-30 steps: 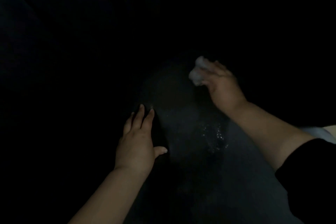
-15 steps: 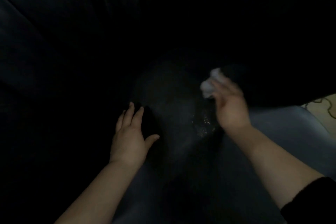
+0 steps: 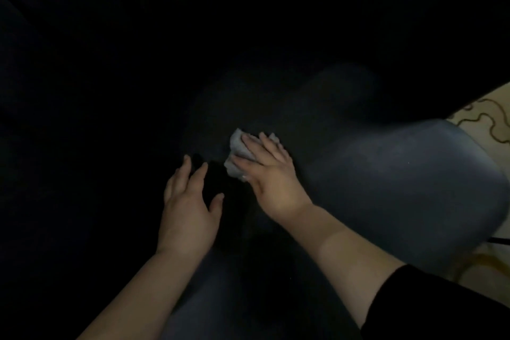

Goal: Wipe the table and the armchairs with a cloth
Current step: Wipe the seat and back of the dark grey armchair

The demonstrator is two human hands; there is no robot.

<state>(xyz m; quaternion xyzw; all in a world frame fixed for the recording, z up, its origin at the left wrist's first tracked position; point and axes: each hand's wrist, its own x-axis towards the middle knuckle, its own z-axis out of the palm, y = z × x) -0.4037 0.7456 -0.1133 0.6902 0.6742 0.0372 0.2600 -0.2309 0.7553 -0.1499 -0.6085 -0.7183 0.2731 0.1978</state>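
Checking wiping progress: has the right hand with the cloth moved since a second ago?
Yes. The right hand, pressing the cloth flat on the armchair seat, has come toward the resting left hand, closing the gap.

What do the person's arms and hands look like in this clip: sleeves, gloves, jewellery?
Both hands are bare, with no gloves. No rings or watch show on the left hand or the right hand, though the light is dim. The right arm has a black sleeve pushed above the forearm; the left forearm is bare up to the frame edge.
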